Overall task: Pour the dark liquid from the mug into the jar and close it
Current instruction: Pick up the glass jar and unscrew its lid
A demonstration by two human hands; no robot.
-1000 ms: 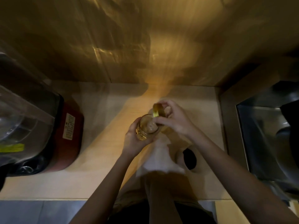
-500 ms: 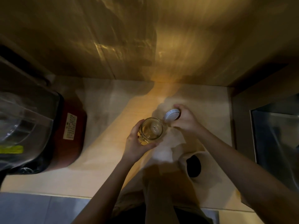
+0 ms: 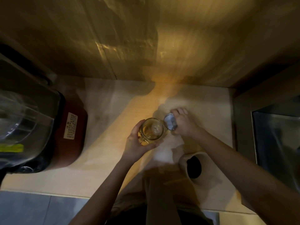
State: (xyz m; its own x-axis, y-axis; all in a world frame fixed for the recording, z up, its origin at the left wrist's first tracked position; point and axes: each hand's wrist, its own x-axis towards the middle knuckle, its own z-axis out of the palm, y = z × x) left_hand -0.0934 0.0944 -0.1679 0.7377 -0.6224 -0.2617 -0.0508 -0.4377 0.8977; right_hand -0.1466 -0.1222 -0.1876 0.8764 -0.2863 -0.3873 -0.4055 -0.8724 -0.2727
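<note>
A clear glass jar (image 3: 151, 129) stands open-mouthed over the wooden counter (image 3: 103, 120), with yellowish tint inside. My left hand (image 3: 138, 144) grips its side from the left and below. The round lid (image 3: 170, 121) is off the jar, just to its right, its pale inner face turned up. My right hand (image 3: 183, 123) holds the lid by its edge. A pale mug (image 3: 194, 167) with dark liquid in it sits on the counter at the lower right, under my right forearm.
A white cloth or paper (image 3: 164, 153) lies crumpled below the jar. A red appliance with a clear container (image 3: 48, 127) fills the counter's left side. A steel sink (image 3: 276, 140) lies to the right. A wooden wall rises behind.
The lid has come off the jar's mouth and moved to the right in my right hand, turning its pale underside up. My left hand keeps holding the jar.
</note>
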